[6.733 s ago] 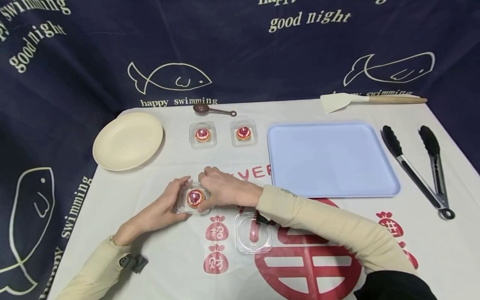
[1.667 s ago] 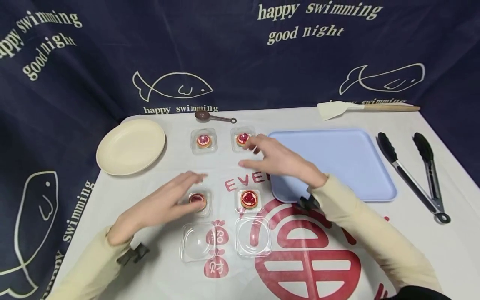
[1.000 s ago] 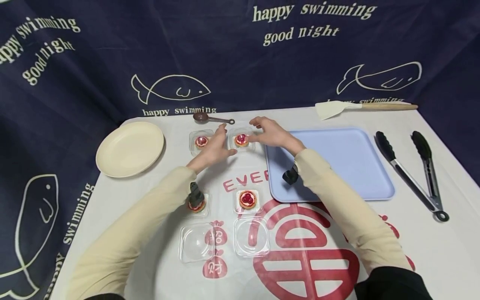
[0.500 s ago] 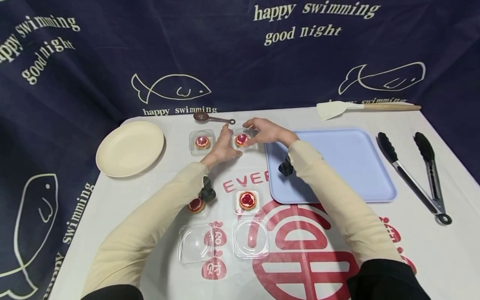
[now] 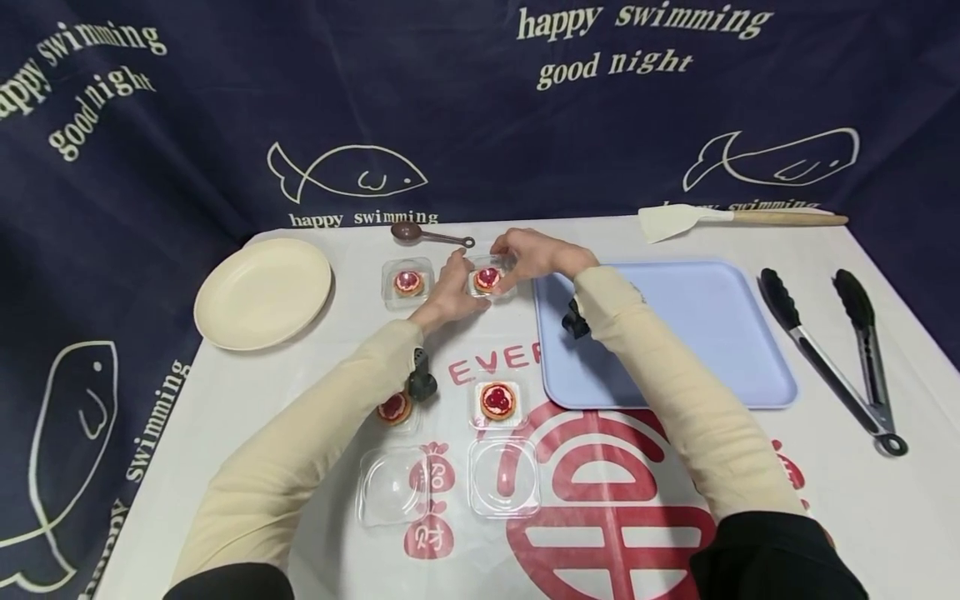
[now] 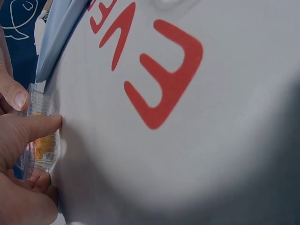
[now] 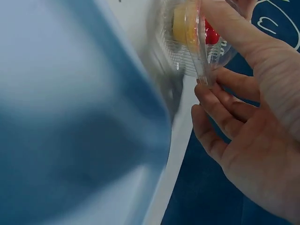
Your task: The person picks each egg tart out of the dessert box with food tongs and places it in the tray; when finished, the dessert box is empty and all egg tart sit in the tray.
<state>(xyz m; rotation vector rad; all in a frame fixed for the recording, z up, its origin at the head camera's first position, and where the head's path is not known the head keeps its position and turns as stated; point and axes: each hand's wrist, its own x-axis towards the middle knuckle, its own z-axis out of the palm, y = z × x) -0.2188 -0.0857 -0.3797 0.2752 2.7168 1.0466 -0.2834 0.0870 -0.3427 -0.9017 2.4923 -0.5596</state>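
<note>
My left hand (image 5: 452,292) grips the near-left side of a clear plastic box (image 5: 477,293) in the back row, its thumb and fingers around the base in the left wrist view. Inside is a small tart (image 5: 487,278) with a red topping. From the other side my right hand (image 5: 534,252) pinches the box's rim, where the domed lid (image 7: 228,52) sits over the tart in the right wrist view. To the left stands another lidded box (image 5: 408,283) with a tart. Nearer, two lidless boxes hold tarts; the left tart (image 5: 394,407) is partly behind my left wrist, the right tart (image 5: 498,401) shows fully.
Two clear lids lie at the front, a left lid (image 5: 393,487) and a right lid (image 5: 504,478). A blue tray (image 5: 697,333) is under my right forearm. Around the edges are a cream plate (image 5: 262,293), brown scoop (image 5: 408,232), spatula (image 5: 670,222) and tongs (image 5: 825,358).
Earlier both hands were on the front-left box; its lid now lies in front of it. Both hands have since moved to the back-right box and taken hold of it.
</note>
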